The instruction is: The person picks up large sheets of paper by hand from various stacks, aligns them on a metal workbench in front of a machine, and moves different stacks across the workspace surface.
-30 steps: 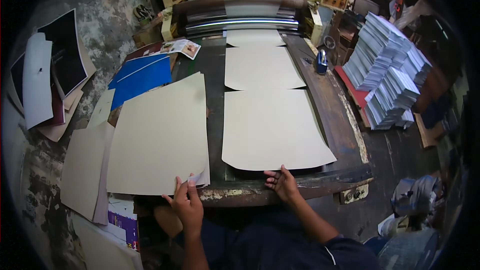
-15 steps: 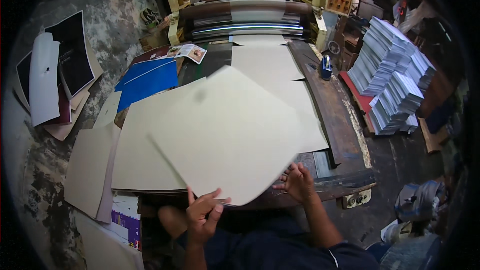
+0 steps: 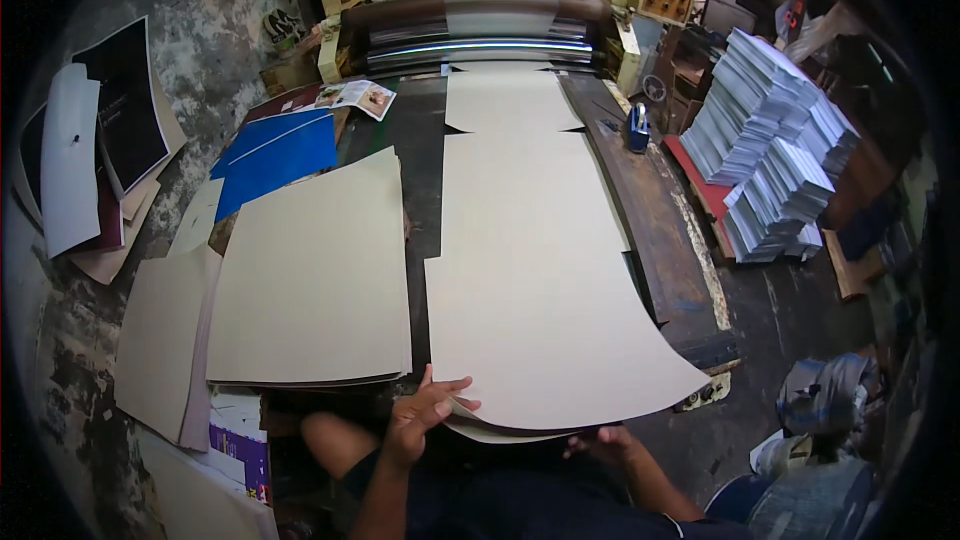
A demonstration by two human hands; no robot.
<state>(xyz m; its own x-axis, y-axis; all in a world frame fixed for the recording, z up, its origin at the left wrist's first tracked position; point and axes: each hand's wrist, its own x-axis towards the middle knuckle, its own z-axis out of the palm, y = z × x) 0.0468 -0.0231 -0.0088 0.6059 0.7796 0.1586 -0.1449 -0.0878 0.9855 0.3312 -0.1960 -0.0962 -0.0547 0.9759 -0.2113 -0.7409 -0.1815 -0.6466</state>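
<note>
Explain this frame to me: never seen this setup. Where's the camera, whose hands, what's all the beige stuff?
There is no robot here. The single view comes from a fisheye camera worn on a person's head, looking down, so straight edges bend near the rim. The two bare forearms coming up from the bottom are that person's own.

The left hand lies spread on the near edge of a large beige sheet on a long dark table. The right hand is at the same edge, its fingers under the sheet. More beige sheets run in a line up the table to a roller machine at the far end.

Left of the hands sits a stack of beige sheets, with blue boards beyond it. On the right are tall piles of printed paper.
</note>
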